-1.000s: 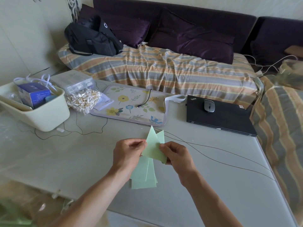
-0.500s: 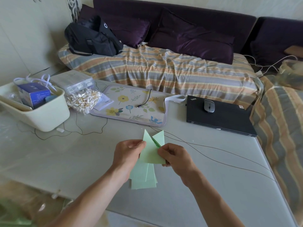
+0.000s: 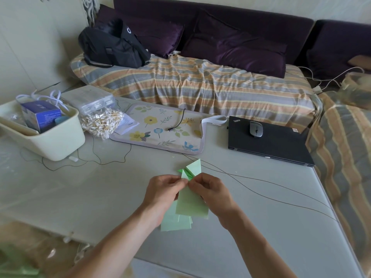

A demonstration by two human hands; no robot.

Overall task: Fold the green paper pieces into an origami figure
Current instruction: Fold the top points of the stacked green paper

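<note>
Smooth grey table (image 3: 100, 197) fills the near scene; a striped sofa (image 3: 200, 85) with two purple cushions lies far. Two hands meet above the table's middle. Left hand (image 3: 162, 195) and right hand (image 3: 210, 193) both pinch a folded pale-green paper (image 3: 190, 205), flat, matte, sharp-creased, with pointed tips (image 3: 195, 167) poking out beyond the fingers. More green sheets (image 3: 174, 223) lie beneath, partly hidden by the left wrist; their count is unclear. One black laptop (image 3: 269, 145) carries one grey mouse (image 3: 256, 128).

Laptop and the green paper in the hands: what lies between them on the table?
In the head view, only thin dark cables cross bare table between the laptop and the green paper.
</note>
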